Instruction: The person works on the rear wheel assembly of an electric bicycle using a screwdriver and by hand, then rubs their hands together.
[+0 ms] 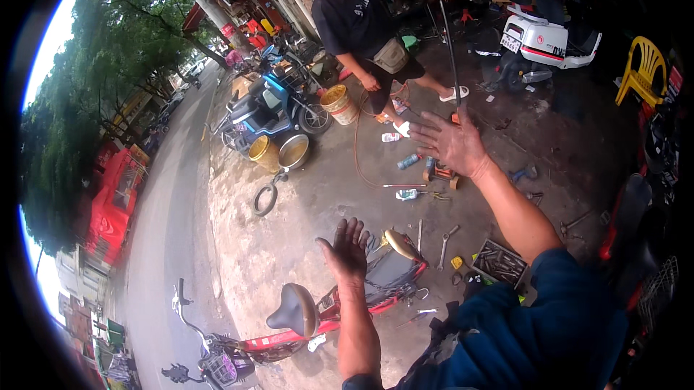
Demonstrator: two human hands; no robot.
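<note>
My left hand [345, 253] is raised with its blackened fingers stretched apart and nothing in it. Below and beside it is a red two-wheeled bike [336, 323], with a dark saddle [294, 309] and a front basket [225, 370]. My right hand [454, 143] is held farther out, palm and fingers spread, also holding nothing. Behind and under it on the ground are a blue can [409, 161] and an orange tool-like object [438, 173], partly hidden by the hand. Neither hand visibly touches the bike.
A person [369, 28] stands ahead, one hand on a dark upright pole [450, 36]. Nearby are a blue scooter [271, 112], buckets [338, 104], a loose tire [265, 200], a tool tray [500, 261], a wrench [447, 247], a white scooter [549, 39] and a yellow chair [643, 72].
</note>
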